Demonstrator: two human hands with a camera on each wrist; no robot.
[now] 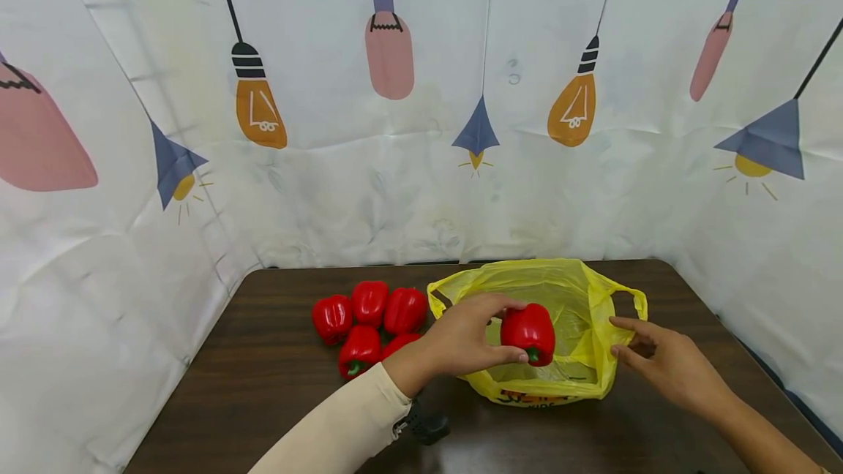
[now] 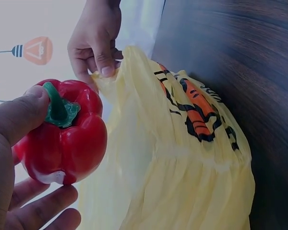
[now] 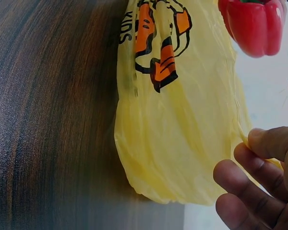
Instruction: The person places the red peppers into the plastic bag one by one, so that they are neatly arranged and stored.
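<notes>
A red bell pepper [image 1: 529, 333] with a green stem is gripped between the thumb and fingers of my left hand [image 1: 464, 335], over the mouth of a yellow plastic bag [image 1: 500, 386]. The bag stands with its top spread wide and its two handles at the sides; black and orange print shows on its front in the right wrist view. My right hand [image 1: 672, 364] pinches the bag's right edge between thumb and forefinger, its other fingers loosely bent. In the left wrist view the pepper [image 2: 67, 139] shows its stem toward the thumb.
Several more red bell peppers [image 1: 369, 303] lie grouped on the dark wooden table [image 1: 230, 386], left of the bag; my left forearm partly covers one. Behind the table hangs a white curtain [image 1: 421, 189] printed with lamps and bulbs.
</notes>
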